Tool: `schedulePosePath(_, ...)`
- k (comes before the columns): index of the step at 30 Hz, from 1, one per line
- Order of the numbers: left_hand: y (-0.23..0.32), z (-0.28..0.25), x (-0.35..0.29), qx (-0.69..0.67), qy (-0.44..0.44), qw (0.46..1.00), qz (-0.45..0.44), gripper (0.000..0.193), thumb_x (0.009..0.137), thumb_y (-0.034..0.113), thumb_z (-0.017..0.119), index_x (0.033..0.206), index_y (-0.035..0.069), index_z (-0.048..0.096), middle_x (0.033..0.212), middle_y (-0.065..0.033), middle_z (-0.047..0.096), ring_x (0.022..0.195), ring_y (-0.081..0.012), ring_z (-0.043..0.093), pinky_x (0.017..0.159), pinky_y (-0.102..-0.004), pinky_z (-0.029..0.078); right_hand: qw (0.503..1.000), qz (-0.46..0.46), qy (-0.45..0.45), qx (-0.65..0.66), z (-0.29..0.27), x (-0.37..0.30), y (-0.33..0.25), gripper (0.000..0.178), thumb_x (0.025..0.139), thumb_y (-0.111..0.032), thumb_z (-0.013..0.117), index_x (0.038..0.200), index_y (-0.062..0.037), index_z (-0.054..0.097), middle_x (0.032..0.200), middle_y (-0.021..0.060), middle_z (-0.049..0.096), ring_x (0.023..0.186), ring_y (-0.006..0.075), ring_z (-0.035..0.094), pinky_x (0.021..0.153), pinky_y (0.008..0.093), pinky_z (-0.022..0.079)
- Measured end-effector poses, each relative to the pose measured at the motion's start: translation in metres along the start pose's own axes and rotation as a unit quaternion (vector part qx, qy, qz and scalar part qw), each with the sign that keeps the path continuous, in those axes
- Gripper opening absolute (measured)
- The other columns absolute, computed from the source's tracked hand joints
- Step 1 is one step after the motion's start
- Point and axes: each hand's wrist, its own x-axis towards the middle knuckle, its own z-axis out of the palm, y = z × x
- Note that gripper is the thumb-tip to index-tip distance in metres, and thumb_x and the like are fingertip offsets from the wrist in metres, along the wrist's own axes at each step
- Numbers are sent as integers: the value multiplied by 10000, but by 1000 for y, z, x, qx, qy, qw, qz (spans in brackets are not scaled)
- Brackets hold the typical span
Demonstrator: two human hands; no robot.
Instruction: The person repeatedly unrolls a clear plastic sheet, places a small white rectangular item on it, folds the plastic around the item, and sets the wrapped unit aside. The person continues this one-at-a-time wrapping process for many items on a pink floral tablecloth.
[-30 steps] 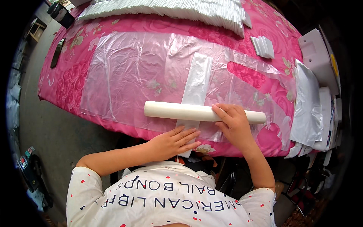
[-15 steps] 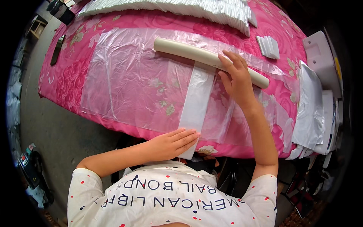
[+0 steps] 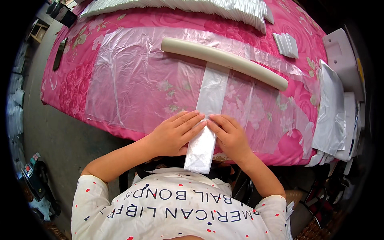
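A long folded strip of whitish plastic film (image 3: 211, 92) runs from under a cream-coloured tube (image 3: 226, 62) down past the near table edge. My left hand (image 3: 174, 134) lies on the strip's left side with fingers stretched out. From the right, my right hand (image 3: 231, 138) rests on the same strip, its fingers extended and fingertips close to the left hand's. The tube lies across the strip's far end, touched by neither hand. Beneath both is a wide sheet of clear plastic (image 3: 136, 80). The undersides of my fingers are hidden.
A pink flowered cloth (image 3: 74, 86) covers the table. A long row of folded white pieces (image 3: 180, 5) stands at the far edge, with a small stack (image 3: 286, 45) to its right. White plastic sheets (image 3: 330, 110) and a white box (image 3: 343, 60) line the right side. A phone (image 3: 60, 54) lies far left.
My right hand has left the tube and come down to the strip. My left hand has slid slightly farther up it. The strip's near end now sticks out toward me.
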Motion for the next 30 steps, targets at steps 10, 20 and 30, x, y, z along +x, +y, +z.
schedulePosePath(10,-13,4,9,-185,19,972,-146,449,801,139,560,1218,-15,503,1016,-189,616,948,-306,597,839,-361,462,964,213,4,157,-16,20,9,139,790,-102,612,882,-12,664,711,74,647,656,219,638,592,285,491)
schedulePosePath(20,0,16,17,-28,-61,993,-100,725,809,336,556,1366,-46,294,1428,-210,289,1333,-337,269,1089,-441,194,851,427,-94,290,-26,52,21,236,834,-188,622,801,45,644,626,84,633,530,130,632,494,239,453)
schedulePosePath(30,-1,19,16,46,-129,986,-98,805,793,444,538,1373,-51,280,1452,-207,241,1371,-317,191,1112,-438,117,968,183,69,-156,-22,40,-2,515,675,-163,738,1151,-61,571,1164,126,574,1117,240,526,887,358,435)
